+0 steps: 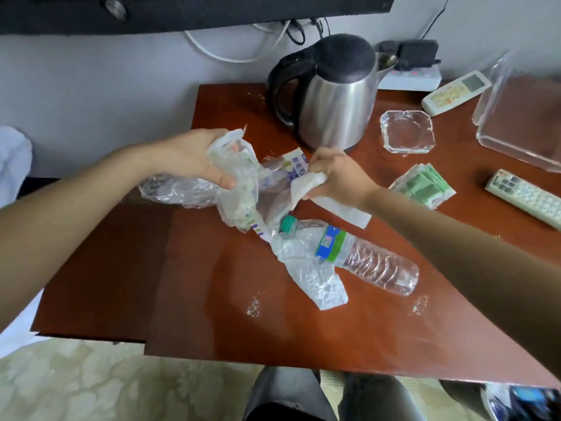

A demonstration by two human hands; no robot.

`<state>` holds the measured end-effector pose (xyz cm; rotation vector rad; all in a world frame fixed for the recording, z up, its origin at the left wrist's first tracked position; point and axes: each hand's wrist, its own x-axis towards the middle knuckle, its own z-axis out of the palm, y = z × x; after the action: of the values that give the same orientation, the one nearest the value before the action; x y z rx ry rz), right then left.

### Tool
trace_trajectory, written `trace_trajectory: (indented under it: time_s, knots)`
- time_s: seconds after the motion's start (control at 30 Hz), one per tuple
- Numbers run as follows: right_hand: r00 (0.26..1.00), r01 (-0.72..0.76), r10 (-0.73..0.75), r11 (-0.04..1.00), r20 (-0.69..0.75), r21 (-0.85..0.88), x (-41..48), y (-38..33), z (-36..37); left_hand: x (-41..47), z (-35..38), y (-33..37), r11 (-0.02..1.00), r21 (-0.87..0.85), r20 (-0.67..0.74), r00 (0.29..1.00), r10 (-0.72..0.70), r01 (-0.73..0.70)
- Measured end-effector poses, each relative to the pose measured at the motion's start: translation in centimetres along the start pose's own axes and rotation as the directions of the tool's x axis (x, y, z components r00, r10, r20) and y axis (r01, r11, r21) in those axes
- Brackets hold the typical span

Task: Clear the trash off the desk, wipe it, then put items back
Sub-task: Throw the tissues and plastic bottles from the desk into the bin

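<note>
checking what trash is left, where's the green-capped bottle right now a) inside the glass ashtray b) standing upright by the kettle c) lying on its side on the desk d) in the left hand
c: the bottle lies on its side on the desk, while the left hand grips a plastic bag and the right hand pinches a tissue

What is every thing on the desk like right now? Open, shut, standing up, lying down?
Kettle: upright, lid shut.
Water bottle: lying on its side, cap on.
Glass ashtray: right way up, looks empty.
Left hand: grips crumpled plastic bags.
Right hand: pinches a white tissue.
White wrapper: crumpled, flat on the desk.
</note>
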<state>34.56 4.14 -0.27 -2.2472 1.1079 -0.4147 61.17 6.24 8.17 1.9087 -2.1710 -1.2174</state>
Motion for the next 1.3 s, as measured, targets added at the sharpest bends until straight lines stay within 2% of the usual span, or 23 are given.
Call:
trace_trajectory:
  time_s: [0.07,0.13,0.23,0.3,0.37,0.5,0.6,0.73,0.83,1.0,1.17,1.3]
  knots:
    - [1.0,0.029,-0.03,0.999,-0.008,-0.034,-1.4,0.6,-2.4,1.0,0.0,1.5,0.998,-0.023,0.013,0.999,0.052,-0.052]
    - [1.0,0.006,-0.007,0.996,-0.015,-0.085,-3.1,1.3,-4.9,2.1,-0.1,3.3,0.995,0.026,0.03,0.995,0.097,-0.098]
    - [0.988,-0.146,0.142,0.986,-0.054,-0.075,-6.4,2.1,-8.4,3.7,-0.2,6.6,0.972,0.172,0.039,0.987,0.158,-0.162]
    - [0.952,-0.286,0.283,0.958,-0.118,-0.001,-8.4,2.6,-10.0,4.3,-0.2,8.9,0.956,0.202,0.036,0.977,0.208,-0.211]
    - [0.914,-0.352,0.35,0.935,-0.206,0.026,-10.6,3.2,-11.1,4.8,0.2,11.0,0.945,0.22,0.05,0.97,0.238,-0.243]
    - [0.834,-0.405,0.401,0.911,-0.38,0.073,-14.7,4.5,-12.4,4.4,2.8,14.6,0.911,0.314,0.198,0.957,0.214,-0.268]
    - [0.793,-0.418,0.442,0.895,-0.419,0.154,-17.5,5.0,-13.4,3.5,6.2,16.3,0.91,0.318,0.275,0.944,0.181,-0.267]
    - [0.788,-0.408,0.447,0.894,-0.422,0.186,-21.8,5.9,-14.9,2.2,10.6,20.4,0.913,0.293,0.293,0.936,0.197,-0.284]
    - [0.814,-0.381,0.431,0.902,-0.389,0.203,-25.6,6.9,-15.9,1.0,14.0,24.1,0.913,0.279,0.223,0.945,0.239,-0.297]
    - [0.81,-0.418,0.497,0.861,-0.311,0.289,-33.1,8.9,-18.1,-0.6,20.0,29.9,0.94,0.192,0.128,0.957,0.262,-0.283]
    - [0.761,-0.479,0.596,0.782,-0.257,0.398,-37.8,11.0,-19.6,0.0,24.2,35.0,0.929,0.212,0.199,0.944,0.264,-0.305]
    - [0.724,-0.491,0.624,0.765,-0.293,0.416,-40.9,12.2,-21.0,2.2,25.8,38.8,0.906,0.244,0.243,0.926,0.288,-0.346]
